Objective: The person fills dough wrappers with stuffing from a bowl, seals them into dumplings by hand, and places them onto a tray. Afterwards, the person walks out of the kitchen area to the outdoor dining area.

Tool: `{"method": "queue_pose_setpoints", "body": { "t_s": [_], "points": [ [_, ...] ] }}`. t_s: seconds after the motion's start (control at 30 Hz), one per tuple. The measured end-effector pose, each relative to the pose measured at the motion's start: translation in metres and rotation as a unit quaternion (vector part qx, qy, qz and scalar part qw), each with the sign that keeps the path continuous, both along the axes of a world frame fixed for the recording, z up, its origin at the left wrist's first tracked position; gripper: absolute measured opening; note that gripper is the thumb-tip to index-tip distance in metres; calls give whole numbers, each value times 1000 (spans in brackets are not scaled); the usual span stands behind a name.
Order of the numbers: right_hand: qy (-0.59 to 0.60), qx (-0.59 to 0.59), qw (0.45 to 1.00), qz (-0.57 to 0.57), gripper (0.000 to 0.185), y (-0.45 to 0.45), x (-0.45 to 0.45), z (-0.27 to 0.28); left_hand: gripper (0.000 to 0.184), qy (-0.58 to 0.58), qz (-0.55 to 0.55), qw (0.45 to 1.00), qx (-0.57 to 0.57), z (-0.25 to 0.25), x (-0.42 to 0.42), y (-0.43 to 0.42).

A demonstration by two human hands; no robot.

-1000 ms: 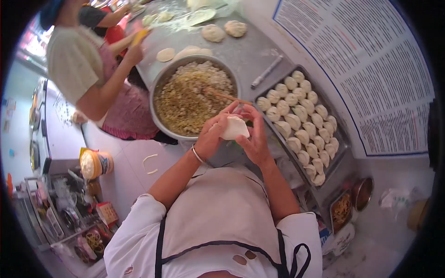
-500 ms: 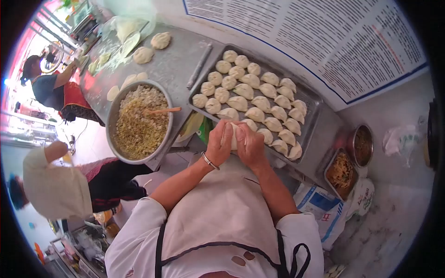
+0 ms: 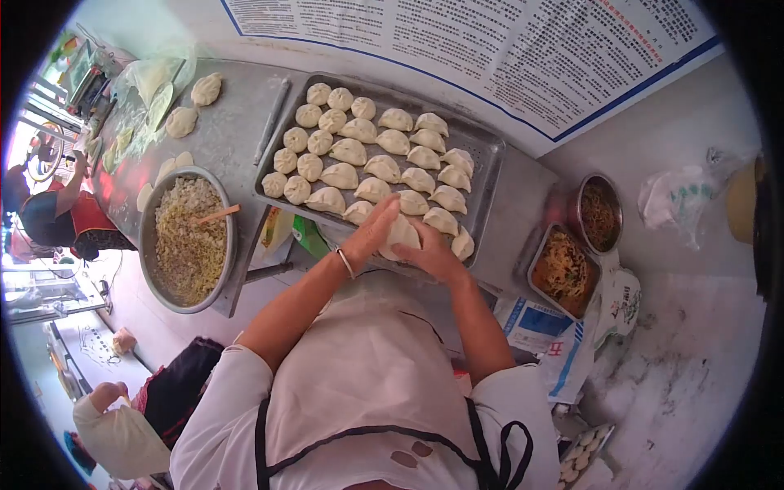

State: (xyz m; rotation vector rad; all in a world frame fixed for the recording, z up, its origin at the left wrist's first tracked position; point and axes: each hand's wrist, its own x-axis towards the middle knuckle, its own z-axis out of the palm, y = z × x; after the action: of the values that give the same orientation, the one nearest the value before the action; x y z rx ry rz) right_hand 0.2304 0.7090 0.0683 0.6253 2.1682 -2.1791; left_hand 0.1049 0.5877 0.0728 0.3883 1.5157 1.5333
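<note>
A pale dough piece [image 3: 402,235] is held between my two hands, over the near edge of a metal tray [image 3: 490,175]. My left hand [image 3: 369,237] grips it from the left, a bangle on that wrist. On its right side, my right hand [image 3: 433,251] has its fingers wrapped against the dough. Dumplings stand in rows on the tray, round ones at the left and crescent-shaped ones [image 3: 382,168] at the middle and right. Left of the tray sits a large bowl of filling [image 3: 192,245] with a wooden stick [image 3: 219,214] in it.
Dough lumps [image 3: 181,122] and a rolling pin [image 3: 272,121] lie on the metal counter [image 3: 233,90]. Two food containers [image 3: 563,273] [image 3: 600,214] stand at the right. One person [image 3: 122,433] is at the lower left, another [image 3: 61,212] at the far left.
The view has swung right, so the tray and bowl appear further left. My hands have gone from beside the bowl to the tray's near edge, and have opened slightly around the dough since half a second ago.
</note>
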Motion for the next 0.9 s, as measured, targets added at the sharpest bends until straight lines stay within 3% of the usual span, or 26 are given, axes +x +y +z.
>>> {"method": "queue_pose_setpoints", "body": {
  "t_s": [0.03, 0.1, 0.13, 0.2, 0.27, 0.37, 0.57, 0.67, 0.87, 0.9],
  "points": [
    [-24, -83, 996, -11, 41, 7, 7, -5, 54, 46, -13, 999, 8, 6, 1, 0],
    [-1, -88, 991, -97, 46, 30, 18, -11, 59, 138, -35, 990, 24, 11, -1, -6],
    [9, -90, 986, -138, 49, 44, 25, -16, 58, 129, -33, 991, 21, 10, -4, -12],
    [-2, 93, 978, -185, 45, 91, 37, -48, 58, 114, -25, 993, 16, 8, -16, -28],
    [-53, 287, 933, -210, 43, 122, 42, -53, 54, 88, 4, 996, -17, 9, -25, -49],
    [-161, 423, 871, -193, 36, 137, 28, -45, 47, 75, 56, 995, -24, 1, -28, -79],
    [-357, 546, 758, -5, 33, 137, -1, -54, 40, 76, 78, 994, -25, -19, -32, -130],
    [-348, 570, 744, 6, 34, 148, 2, -85, 37, 65, 95, 992, -45, -15, -34, -153],
    [-347, 523, 773, 92, 34, 169, 2, -91, 35, 46, 142, 988, -42, -20, -45, -204],
    [-347, 558, 749, 79, 33, 171, 3, -95, 35, 44, 146, 988, -39, -19, -47, -213]
  ]
}}
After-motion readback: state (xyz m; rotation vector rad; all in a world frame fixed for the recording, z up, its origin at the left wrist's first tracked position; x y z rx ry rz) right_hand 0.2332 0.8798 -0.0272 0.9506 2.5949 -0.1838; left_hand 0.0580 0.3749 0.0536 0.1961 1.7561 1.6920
